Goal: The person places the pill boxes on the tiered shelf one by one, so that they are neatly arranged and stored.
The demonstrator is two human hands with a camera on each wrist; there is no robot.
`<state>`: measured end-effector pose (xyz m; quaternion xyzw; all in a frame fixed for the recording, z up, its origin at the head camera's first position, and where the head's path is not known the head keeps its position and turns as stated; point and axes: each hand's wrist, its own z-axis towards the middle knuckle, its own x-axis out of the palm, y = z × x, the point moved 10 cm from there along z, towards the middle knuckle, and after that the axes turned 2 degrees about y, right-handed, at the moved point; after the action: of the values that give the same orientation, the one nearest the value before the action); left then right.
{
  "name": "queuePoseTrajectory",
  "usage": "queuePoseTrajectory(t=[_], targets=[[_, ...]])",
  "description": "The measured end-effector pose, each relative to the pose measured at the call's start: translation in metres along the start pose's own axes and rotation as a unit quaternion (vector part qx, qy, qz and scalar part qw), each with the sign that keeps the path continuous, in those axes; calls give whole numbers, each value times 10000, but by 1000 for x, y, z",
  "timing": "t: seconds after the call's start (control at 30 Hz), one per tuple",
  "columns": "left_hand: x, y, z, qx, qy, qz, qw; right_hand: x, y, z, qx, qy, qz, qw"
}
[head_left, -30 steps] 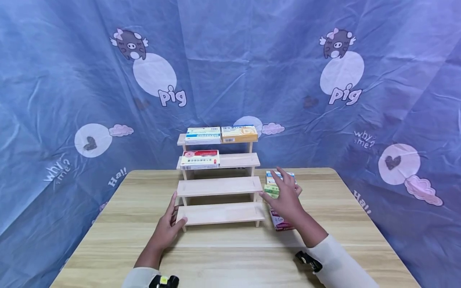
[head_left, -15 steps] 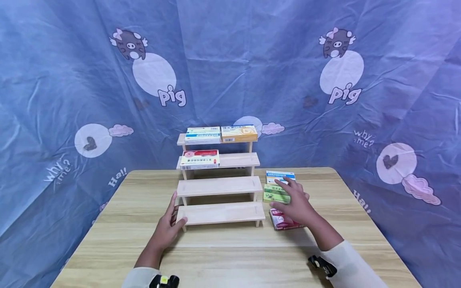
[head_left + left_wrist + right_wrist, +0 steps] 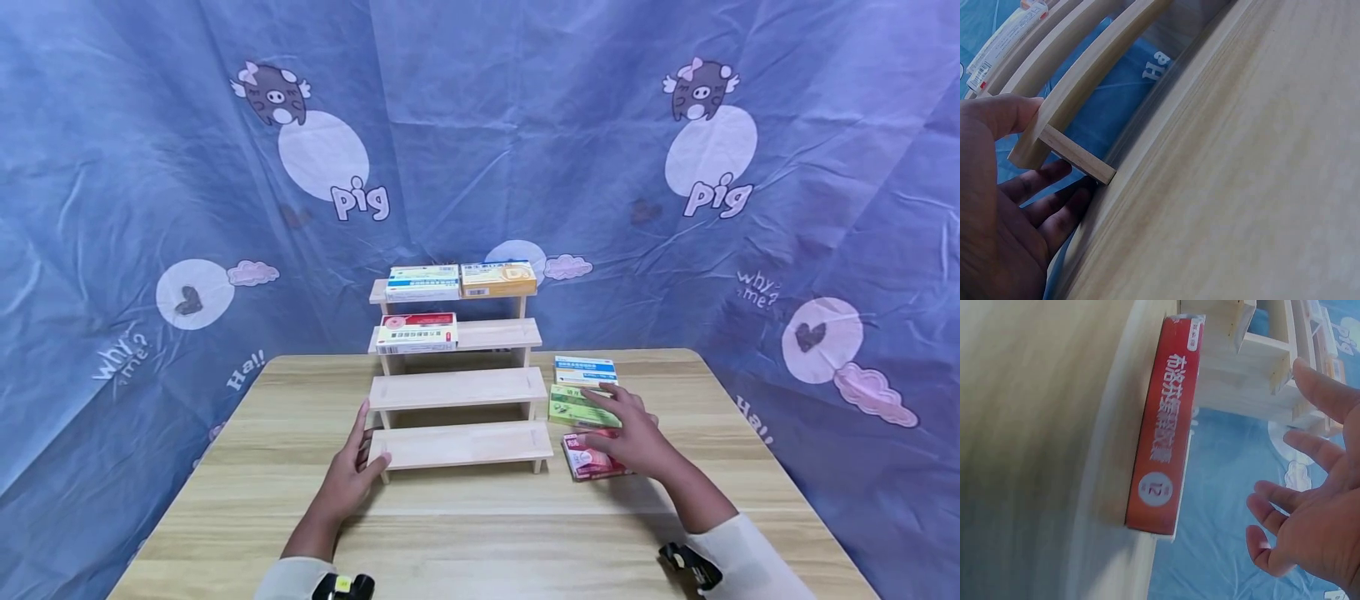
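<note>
A pale wooden stepped rack [image 3: 459, 446] stands on the table. At the left end of its lowest step, my left hand [image 3: 347, 477] grips the board, thumb on top and fingers at the side and below, as the left wrist view also shows. My right hand [image 3: 637, 437] hovers with spread fingers over the medicine boxes right of the rack, holding nothing. Beneath its fingers are a green medicine box [image 3: 572, 408] and a red-and-white medicine box [image 3: 581, 468], both partly covered by the hand. Behind them lies a blue-and-white medicine box [image 3: 585, 368].
On the rack's top step sit a white-and-blue box [image 3: 422, 284] and a yellow-and-white box [image 3: 498, 279]. A red-and-white box [image 3: 416, 335] occupies the left of the second step. A blue printed curtain [image 3: 480, 167] hangs behind the table [image 3: 480, 550].
My right hand has moved right and toward me, from beside the rack to over the green and red boxes, uncovering the blue-and-white box. The left hand stays at the rack.
</note>
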<state>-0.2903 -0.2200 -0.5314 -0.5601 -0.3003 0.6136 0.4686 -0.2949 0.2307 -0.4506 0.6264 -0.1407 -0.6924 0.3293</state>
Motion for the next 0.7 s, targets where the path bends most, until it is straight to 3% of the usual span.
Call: queuePoseTrajectory(t=[0.43,0.7], targets=[[0,0,0,-6,5,10,10000,-2,-19,-10,-336,250,188,9989],[1,-1,-1,-33,13,34,10000,-5,-38,-14,-529,416,985,9929]])
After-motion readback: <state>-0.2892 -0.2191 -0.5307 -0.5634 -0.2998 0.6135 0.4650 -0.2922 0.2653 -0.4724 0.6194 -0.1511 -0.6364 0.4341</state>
